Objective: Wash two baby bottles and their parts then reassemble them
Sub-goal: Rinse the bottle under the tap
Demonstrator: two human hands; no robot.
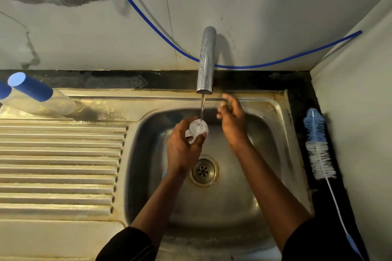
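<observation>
Fingers of left hand (pixel 182 148) pinch clear teat (pixel 198 127) under tap stream (pixel 202 107); right hand (pixel 232 119) relaxed, empty.

Clear round part (pixel 198 127) sits right under the water stream (pixel 202 108), open face up, pinched in the left hand (pixel 182 148) above the middle of the basin. Far left, on the sink ledge (pixel 118 101), two clear bottles lie tipped over, blue caps on: near bottle (pixel 58 103) in full view, second bottle (pixel 4 92) cut by the edge.
</observation>
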